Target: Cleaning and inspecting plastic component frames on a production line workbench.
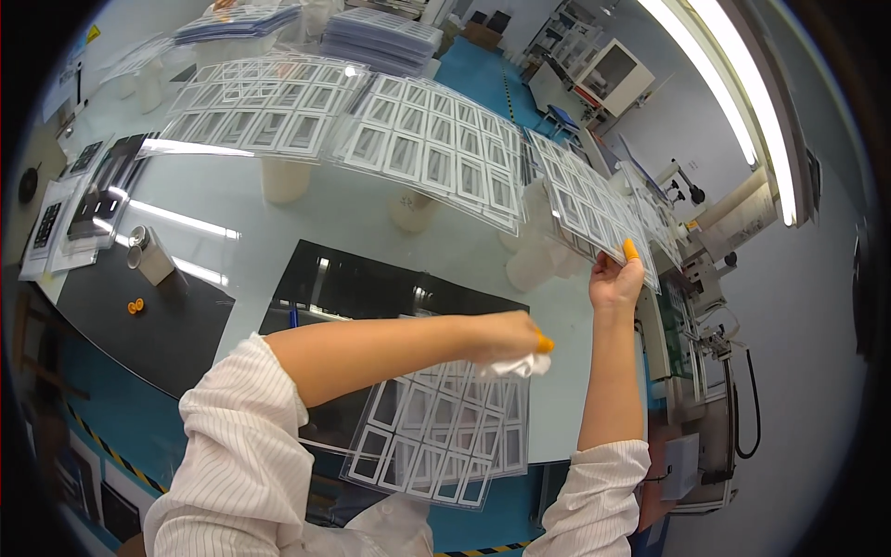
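- Left hand [506, 336]: closed around a white cloth [516, 366], pinched between thumb and fingers; an orange finger cot [544, 344] shows on one fingertip. The cloth rests on the top edge of a clear sheet [436, 432] printed with rows of white frames.
- Left arm: bare forearm crosses the frame from lower left toward centre right, nearly level; striped white sleeve [243, 436] pushed up to the elbow.
- Clear sheet under the left hand: lies flat at lower centre, partly on a black mat [371, 288], its near edge overhanging the table [278, 223] edge.
- Right hand [615, 278]: raised at centre right, fingers closed in a pinch on the lower edge of a second sheet [594, 204]; a fingertip with an orange cot pressed on its face. This sheet is held off the table, tilted.
- Right arm: forearm nearly vertical, rising from the lower edge, sleeve at the elbow.
- More framed sheets [371, 121] lie across the upper centre, propped on white cups [285, 179].
- Left of frame: a small metal can [148, 252] on a dark mat [148, 320], and a loose orange cot [135, 305] just below it.
- Upper centre: stacks of sheets [380, 37].
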`<state>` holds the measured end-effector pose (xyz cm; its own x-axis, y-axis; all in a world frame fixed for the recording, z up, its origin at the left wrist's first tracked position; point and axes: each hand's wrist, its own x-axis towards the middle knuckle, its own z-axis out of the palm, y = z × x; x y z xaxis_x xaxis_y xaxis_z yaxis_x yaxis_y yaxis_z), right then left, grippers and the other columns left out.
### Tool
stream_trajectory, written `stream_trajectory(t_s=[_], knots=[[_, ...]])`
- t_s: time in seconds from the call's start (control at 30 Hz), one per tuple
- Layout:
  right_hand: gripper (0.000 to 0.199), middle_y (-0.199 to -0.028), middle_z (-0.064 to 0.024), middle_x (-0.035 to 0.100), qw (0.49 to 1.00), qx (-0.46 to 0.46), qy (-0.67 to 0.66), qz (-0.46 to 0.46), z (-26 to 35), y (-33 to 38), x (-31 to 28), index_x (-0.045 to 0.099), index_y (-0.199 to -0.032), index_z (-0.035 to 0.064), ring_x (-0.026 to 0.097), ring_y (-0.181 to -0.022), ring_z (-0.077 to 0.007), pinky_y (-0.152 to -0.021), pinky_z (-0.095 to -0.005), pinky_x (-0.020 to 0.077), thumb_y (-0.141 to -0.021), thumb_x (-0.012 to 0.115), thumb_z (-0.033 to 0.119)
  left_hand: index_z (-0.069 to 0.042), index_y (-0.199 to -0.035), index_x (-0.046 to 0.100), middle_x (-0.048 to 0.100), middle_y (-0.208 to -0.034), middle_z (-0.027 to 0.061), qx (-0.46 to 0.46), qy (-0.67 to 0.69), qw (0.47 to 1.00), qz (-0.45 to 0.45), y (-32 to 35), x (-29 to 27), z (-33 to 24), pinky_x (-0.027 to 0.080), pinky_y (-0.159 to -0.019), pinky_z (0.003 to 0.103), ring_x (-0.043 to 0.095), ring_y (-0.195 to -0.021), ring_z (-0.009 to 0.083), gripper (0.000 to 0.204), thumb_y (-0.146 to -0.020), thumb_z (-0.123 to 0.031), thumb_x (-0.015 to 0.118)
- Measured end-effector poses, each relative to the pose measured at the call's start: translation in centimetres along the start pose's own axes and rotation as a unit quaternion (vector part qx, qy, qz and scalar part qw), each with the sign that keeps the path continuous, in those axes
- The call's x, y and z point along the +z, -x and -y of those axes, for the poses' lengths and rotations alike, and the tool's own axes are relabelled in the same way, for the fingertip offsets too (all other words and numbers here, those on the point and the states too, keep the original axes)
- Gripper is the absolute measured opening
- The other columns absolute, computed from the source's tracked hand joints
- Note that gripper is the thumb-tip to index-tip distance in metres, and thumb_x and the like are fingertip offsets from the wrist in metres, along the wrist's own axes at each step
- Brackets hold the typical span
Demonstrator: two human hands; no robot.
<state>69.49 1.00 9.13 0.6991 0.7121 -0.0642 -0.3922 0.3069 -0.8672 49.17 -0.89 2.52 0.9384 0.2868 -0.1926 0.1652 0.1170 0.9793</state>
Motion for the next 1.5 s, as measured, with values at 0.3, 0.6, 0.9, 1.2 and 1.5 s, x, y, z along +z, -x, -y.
stream_trajectory(t_s=[0.3,0.6,0.9,1.2,1.5], knots=[[0.022,-0.078,0.0029,0.058,0.996,0.010,0.088,-0.014,-1.3,-0.6,0.2,0.060,-0.090,0.0157,0.041,-0.062,-0.0100,-0.056,-0.0236,0.0272,-0.083,0.051,0.035,0.002,-0.104,0.058,0.060,-0.080,0.0070,-0.087,0.015,0.991,0.099,12.0,0.0,2.7,0.043,-0.050,0.022,0.054,-0.057,0.0098,0.027,-0.090,-0.017,0.046],[0.021,-0.067,0.0027,0.052,0.981,0.001,0.188,-0.054,-1.5,-0.3,-1.0,0.057,-0.086,0.0165,0.039,-0.059,-0.0098,-0.054,-0.0246,0.0302,-0.082,0.050,0.036,-0.001,-0.102,0.060,0.059,-0.082,0.0040,-0.110,0.036,0.992,0.050,19.0,-0.5,5.2,0.041,-0.058,0.020,0.053,-0.067,0.0077,0.021,-0.090,-0.013,0.047],[0.033,-0.064,0.0013,0.052,0.973,0.006,0.228,-0.021,-3.7,0.9,-2.4,0.057,-0.083,0.0149,0.042,-0.058,-0.0095,-0.053,-0.0243,0.0325,-0.085,0.047,0.046,-0.001,-0.104,0.060,0.061,-0.085,0.0045,-0.091,0.052,0.993,-0.048,21.6,0.3,6.3,0.043,-0.064,0.020,0.055,-0.070,0.0106,0.023,-0.091,-0.015,0.048],[0.058,-0.086,-0.0051,0.056,0.987,0.084,0.130,0.034,-3.6,2.8,-3.5,0.056,-0.098,0.0068,0.045,-0.067,-0.0148,-0.061,-0.0262,0.0382,-0.077,0.050,0.061,-0.001,-0.101,0.061,0.061,-0.085,0.0039,-0.153,0.099,0.971,-0.153,22.5,1.3,6.2,0.042,-0.068,0.020,0.054,-0.074,0.0095,0.022,-0.090,-0.015,0.050],[0.027,-0.100,-0.0112,0.058,0.855,-0.066,0.450,0.248,-11.9,18.5,-6.6,0.054,-0.107,-0.0022,0.054,-0.089,-0.0175,-0.081,-0.0273,0.0413,-0.090,0.048,0.018,0.003,-0.090,0.058,0.061,-0.077,0.0172,0.032,-0.064,0.857,-0.511,26.1,-0.3,11.1,0.044,-0.067,0.031,0.059,-0.071,0.0231,0.020,-0.084,-0.015,0.053]])
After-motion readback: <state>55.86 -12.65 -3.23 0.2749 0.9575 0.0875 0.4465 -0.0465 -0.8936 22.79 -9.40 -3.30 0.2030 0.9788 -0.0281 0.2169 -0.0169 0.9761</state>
